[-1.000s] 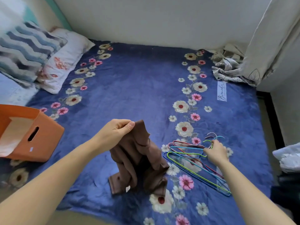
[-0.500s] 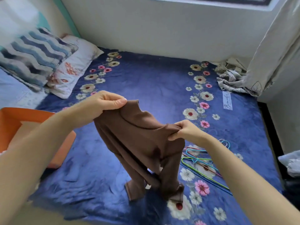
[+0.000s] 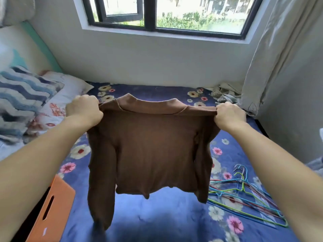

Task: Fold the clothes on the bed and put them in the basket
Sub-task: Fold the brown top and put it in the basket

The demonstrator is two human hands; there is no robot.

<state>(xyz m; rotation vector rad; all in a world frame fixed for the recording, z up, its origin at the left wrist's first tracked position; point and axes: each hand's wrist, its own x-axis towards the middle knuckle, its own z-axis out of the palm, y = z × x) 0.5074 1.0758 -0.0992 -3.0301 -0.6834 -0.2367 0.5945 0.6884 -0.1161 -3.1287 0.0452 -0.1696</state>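
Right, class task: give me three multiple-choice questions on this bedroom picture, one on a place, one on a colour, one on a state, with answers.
1. Where is the orange basket? A. right of the hanging top B. left of it C. directly beneath it
2. What colour is the top? A. white B. green C. brown
3. What state is the top in? A. held up by its shoulders B. folded into a square C. lying in the basket
Answers: 1 B, it sits lower left. 2 C, all its cloth is brown. 3 A, the left hand and right hand each grip a shoulder; it hangs above the bed.
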